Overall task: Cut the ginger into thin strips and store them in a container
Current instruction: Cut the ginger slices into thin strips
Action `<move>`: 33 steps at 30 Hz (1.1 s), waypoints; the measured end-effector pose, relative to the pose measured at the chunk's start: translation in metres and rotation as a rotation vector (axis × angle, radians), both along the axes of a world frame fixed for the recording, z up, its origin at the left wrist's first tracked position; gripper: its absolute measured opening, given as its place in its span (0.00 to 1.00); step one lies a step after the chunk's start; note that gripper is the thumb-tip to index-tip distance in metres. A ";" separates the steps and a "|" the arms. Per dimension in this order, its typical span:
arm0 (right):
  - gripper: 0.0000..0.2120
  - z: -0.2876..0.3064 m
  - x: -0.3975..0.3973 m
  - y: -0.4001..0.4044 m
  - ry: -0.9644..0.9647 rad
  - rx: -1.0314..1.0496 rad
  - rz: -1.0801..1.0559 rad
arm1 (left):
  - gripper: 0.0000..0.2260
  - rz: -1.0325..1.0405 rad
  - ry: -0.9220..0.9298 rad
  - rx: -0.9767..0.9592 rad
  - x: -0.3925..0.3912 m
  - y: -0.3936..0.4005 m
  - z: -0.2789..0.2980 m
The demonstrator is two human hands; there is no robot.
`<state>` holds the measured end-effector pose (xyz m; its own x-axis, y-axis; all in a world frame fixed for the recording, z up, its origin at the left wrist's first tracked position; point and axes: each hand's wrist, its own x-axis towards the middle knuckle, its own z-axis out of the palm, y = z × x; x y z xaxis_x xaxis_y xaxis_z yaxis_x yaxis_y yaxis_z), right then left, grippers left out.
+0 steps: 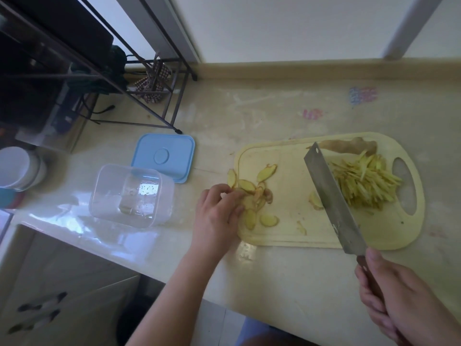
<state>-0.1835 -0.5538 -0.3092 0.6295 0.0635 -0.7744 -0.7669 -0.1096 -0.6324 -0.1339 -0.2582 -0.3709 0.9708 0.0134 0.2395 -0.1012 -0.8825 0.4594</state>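
Ginger slices sit in a loose overlapping pile at the left end of the cutting board, left hand on them, fingers curled, pinching and gathering the slices at the board's left edge. Right hand grips the dark handle of a cleaver, fingers wrapped round it; blade angled across the board's middle, tip toward the far edge, whether the edge touches the board can't be told. Ginger strips heaped right of the blade, near the board's handle hole. One small slice just left of the blade, a scrap near the front edge. Uncut ginger piece lies along the far edge of the board. Board rests on a pale surface. Clear container, open, stands well left of the board, near the front edge of the surface; blue lid lies flat just behind it. Dark metal rack at back left, white tub at far left.
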 end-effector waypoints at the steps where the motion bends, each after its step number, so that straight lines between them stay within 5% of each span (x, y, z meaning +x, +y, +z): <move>1: 0.54 0.001 0.000 0.000 -0.004 -0.003 0.005 | 0.11 -0.030 -0.004 0.045 0.003 0.005 0.000; 6: 0.53 0.003 0.000 0.002 -0.001 0.000 0.015 | 0.07 -0.131 -0.053 0.160 0.003 0.015 0.004; 8: 0.53 0.005 0.000 0.002 -0.009 0.009 0.031 | 0.02 0.017 -0.004 -0.024 0.001 0.002 0.021; 11: 0.49 0.007 0.000 0.002 -0.007 0.030 0.043 | 0.04 0.321 0.370 -0.502 0.010 -0.053 0.047; 13: 0.46 0.008 0.000 0.003 -0.004 0.039 0.047 | 0.04 0.342 0.536 -0.600 0.017 -0.091 0.047; 19: 0.41 0.007 0.000 0.002 -0.014 0.026 0.068 | 0.09 0.288 0.640 -0.262 0.036 -0.140 0.046; 24: 0.42 0.007 0.000 0.000 -0.016 0.026 0.085 | 0.15 0.227 0.630 -0.005 0.036 -0.142 0.045; 28: 0.41 0.005 0.000 -0.002 -0.011 0.022 0.090 | 0.15 0.094 0.555 0.018 0.033 -0.137 0.048; 33: 0.42 0.003 -0.001 -0.003 -0.013 0.037 0.062 | 0.06 0.086 0.143 -0.154 0.025 -0.073 0.040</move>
<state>-0.1840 -0.5566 -0.3061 0.6332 0.1313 -0.7628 -0.7513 -0.1330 -0.6465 -0.1086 -0.3307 -0.3305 0.9883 0.1238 0.0887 0.0474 -0.8035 0.5934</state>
